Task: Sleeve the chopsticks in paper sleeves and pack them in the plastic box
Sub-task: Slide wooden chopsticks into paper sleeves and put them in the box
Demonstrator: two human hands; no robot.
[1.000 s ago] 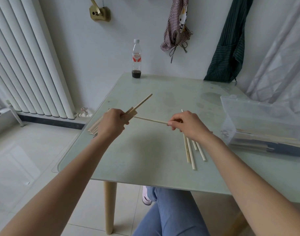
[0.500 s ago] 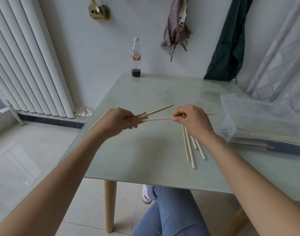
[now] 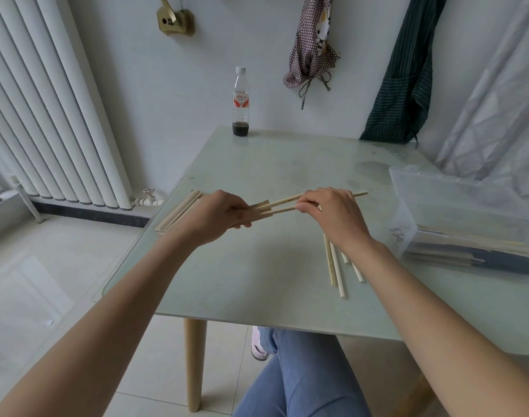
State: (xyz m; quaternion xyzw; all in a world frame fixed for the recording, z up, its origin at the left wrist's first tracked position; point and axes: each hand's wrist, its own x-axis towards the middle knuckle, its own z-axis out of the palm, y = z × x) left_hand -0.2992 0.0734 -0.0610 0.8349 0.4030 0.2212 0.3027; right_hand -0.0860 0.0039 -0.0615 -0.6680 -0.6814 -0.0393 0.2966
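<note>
My left hand (image 3: 218, 216) grips a tan paper sleeve (image 3: 261, 209) above the table, its open end pointing right. Two wooden chopsticks (image 3: 282, 204) stick out of that opening. My right hand (image 3: 332, 215) pinches them near their middle; one tip shows past it at the right. Several loose chopsticks (image 3: 335, 267) lie on the glass table (image 3: 257, 266) under my right wrist. A stack of empty sleeves (image 3: 176, 213) lies at the left table edge, partly behind my left hand. The clear plastic box (image 3: 467, 224) stands open at the right with sleeved pairs inside.
A drink bottle (image 3: 241, 103) with dark liquid stands at the table's far edge by the wall. A white radiator (image 3: 46, 115) fills the left. Aprons (image 3: 314, 46) hang on the wall, and a curtain (image 3: 497, 100) hangs behind the box. My knees show under the table.
My right hand brought the second chopstick up and leftwards beside the first, and both now enter the sleeve mouth. My left hand has turned the sleeve to lie nearly level.
</note>
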